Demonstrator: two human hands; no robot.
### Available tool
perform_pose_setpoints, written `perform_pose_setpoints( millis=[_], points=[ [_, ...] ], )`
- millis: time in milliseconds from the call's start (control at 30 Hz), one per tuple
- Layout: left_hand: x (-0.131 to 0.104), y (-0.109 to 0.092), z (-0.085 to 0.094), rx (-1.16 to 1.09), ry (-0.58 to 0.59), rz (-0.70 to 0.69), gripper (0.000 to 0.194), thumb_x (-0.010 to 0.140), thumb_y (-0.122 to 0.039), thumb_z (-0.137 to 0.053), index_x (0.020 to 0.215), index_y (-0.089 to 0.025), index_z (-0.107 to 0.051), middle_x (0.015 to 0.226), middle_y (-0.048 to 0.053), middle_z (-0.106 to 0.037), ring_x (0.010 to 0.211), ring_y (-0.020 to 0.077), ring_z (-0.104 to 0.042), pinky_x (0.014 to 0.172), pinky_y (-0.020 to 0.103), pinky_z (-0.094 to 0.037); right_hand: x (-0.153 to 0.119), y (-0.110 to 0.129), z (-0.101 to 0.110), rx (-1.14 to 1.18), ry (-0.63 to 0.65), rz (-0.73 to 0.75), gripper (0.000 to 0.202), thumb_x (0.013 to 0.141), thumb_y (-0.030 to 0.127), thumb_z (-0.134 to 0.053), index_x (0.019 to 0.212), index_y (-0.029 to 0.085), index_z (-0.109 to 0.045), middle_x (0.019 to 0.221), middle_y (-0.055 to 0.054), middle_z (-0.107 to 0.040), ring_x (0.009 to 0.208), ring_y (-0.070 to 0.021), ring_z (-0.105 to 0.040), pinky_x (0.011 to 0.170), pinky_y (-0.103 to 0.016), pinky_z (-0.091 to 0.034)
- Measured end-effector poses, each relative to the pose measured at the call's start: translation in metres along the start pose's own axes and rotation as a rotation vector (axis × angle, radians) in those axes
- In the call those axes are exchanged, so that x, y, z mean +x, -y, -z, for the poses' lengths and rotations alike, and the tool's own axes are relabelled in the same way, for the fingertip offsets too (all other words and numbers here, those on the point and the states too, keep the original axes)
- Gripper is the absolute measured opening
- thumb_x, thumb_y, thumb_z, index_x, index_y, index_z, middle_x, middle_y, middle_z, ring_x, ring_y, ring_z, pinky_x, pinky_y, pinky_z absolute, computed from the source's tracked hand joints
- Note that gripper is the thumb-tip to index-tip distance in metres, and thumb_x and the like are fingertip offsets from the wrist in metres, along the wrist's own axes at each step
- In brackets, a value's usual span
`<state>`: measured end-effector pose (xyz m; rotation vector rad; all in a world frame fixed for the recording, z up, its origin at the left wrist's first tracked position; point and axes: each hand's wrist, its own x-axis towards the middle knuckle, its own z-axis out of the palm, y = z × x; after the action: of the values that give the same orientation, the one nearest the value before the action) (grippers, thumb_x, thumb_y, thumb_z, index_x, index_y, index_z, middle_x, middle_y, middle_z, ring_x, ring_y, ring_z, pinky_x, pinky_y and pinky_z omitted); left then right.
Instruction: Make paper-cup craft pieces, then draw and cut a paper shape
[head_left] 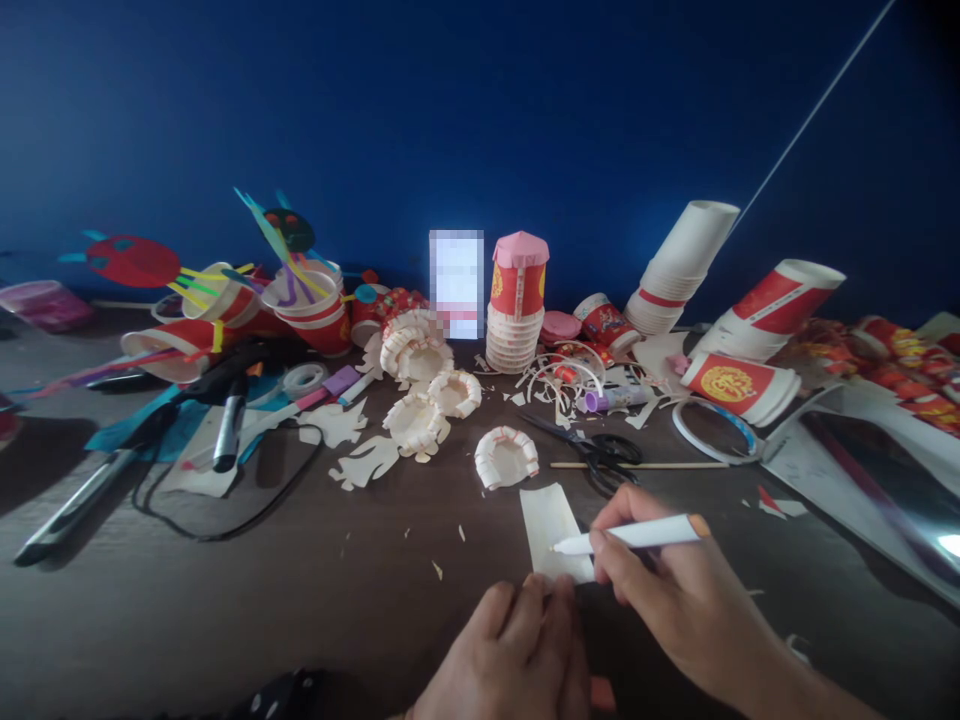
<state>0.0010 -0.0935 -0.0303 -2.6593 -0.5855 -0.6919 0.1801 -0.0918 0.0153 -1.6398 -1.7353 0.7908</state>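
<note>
A small pale paper piece [550, 515] lies on the dark table in front of me. My right hand [660, 580] is closed around a white marker [645, 535] with an orange end, its tip at the paper's surface. My left hand [517, 645] rests at the paper's near edge, its fingers bent and pressed together over it; the thumb is hidden. Just beyond the paper sits a cut cup base with curled edges [508, 458]. Black-handled scissors [600, 455] lie to the right of that base.
Paper cups [517, 290] stand stacked near the blue wall, and more stacks lean at the right. Similar cut bases [415, 420], paper scraps, a tape roll [304, 378] and markers [229, 430] spread leftward. A thin stick [675, 465] lies by the scissors.
</note>
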Motion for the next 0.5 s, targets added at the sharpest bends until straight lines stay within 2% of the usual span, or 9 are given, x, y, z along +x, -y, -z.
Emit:
perform_pose_setpoints(
  millis=[167,367,500],
  points=[
    [0.0017,0.0004,0.0003,-0.012,-0.07,0.023,0.019,0.089,-0.023,-0.048,0.091,-0.012,-0.064,0.096,0.005,-0.069,0.083,0.019,-0.061,0.07,0.03,-0.04,-0.0012,-0.0003,0.0003,0.056,-0.008,-0.021,0.026,0.087,0.039,-0.043,0.069,0.021,-0.049,0.053,0.003,-0.053,0.046,-0.0122,-0.049,0.044,-0.023,-0.039],
    [0.0039,0.0007,0.0015,-0.001,-0.051,0.012,0.019,0.089,-0.021,-0.048,0.092,-0.011,-0.063,0.098,0.006,-0.068,0.084,0.0192,-0.061,0.07,0.03,-0.04,-0.0025,0.0035,0.0008,0.173,-0.114,-0.076,0.028,0.086,0.043,-0.045,0.069,0.021,-0.049,0.056,0.002,-0.057,0.046,-0.0115,-0.048,0.044,-0.022,-0.039],
    [0.0009,0.0012,0.0014,0.018,0.006,-0.028,0.019,0.089,-0.023,-0.049,0.096,-0.011,-0.062,0.101,0.008,-0.067,0.086,0.0198,-0.061,0.07,0.03,-0.041,-0.0012,0.0022,0.0007,0.175,-0.113,-0.069,0.027,0.086,0.043,-0.045,0.07,0.022,-0.049,0.055,0.002,-0.057,0.046,-0.0115,-0.049,0.044,-0.022,-0.04]
  ],
)
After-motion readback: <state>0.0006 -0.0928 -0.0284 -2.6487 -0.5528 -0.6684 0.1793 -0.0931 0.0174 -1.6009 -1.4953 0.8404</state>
